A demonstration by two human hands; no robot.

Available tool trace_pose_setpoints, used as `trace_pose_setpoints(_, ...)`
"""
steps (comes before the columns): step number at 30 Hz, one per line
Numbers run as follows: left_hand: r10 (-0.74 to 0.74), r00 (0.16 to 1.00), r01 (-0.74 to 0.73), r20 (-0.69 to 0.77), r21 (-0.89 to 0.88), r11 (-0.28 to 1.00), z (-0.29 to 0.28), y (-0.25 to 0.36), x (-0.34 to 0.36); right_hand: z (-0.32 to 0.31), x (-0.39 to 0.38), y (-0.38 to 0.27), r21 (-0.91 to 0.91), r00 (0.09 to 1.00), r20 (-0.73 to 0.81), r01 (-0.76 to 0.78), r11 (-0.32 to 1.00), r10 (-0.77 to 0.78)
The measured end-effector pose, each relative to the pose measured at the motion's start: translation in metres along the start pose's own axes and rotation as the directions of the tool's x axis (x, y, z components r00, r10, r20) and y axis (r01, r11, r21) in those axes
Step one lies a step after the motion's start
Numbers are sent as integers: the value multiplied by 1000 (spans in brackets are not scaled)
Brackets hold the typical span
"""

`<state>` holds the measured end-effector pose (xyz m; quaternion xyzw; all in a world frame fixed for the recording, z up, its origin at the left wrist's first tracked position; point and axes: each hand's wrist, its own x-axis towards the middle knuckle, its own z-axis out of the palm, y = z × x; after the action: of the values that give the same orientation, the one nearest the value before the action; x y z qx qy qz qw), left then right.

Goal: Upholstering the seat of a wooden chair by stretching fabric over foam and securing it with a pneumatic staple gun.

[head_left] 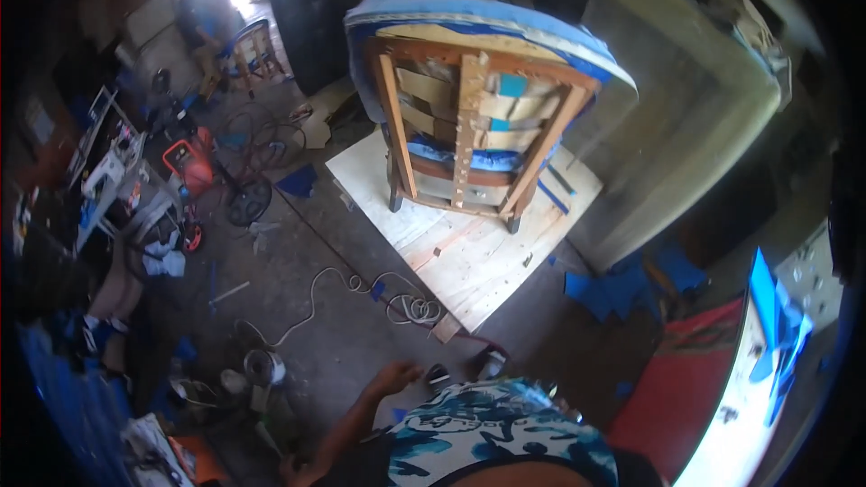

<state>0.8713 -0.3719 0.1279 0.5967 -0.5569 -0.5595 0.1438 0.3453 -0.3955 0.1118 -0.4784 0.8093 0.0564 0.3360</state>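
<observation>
My left hand (pixel 395 379) is in front of my body at the lower middle. Its fingers look loosely bent and apart, and I see nothing held in them. My right hand is not in view. Ahead stands a wooden chair frame (pixel 469 126) with its slatted back toward me. Light blue fabric (pixel 487 18) over padding edges its curved top, and webbing strips cross between the slats. The chair's dark feet rest on a pale plywood board (pixel 424 243), away from my hand. A thin blue strip (pixel 553 198) lies beside the chair on the board.
A large yellowish foam slab (pixel 677 117) leans at the right. Blue fabric scraps (pixel 622 293) lie below it. A coiled pale cord (pixel 410 309) crosses the floor. At left are a red machine (pixel 189 162), a round black base (pixel 248 203) and a cluttered bench (pixel 117 176). Another person (pixel 200 32) is far left.
</observation>
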Motion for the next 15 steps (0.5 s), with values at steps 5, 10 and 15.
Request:
trace_pose_setpoints(5,109,910,-118,-401,1,993,-54,48,-2,20,-15,25,12,996,-5,-92,996,92)
trace_pose_setpoints(10,528,664,-442,-530,292,848,-107,185,16,29,-15,34,-26,990,-24,-142,989,142)
trace_pose_setpoints(15,896,305,-533,-321,723,440,-182,377,18,0,10,23,246,979,-33,-185,951,199)
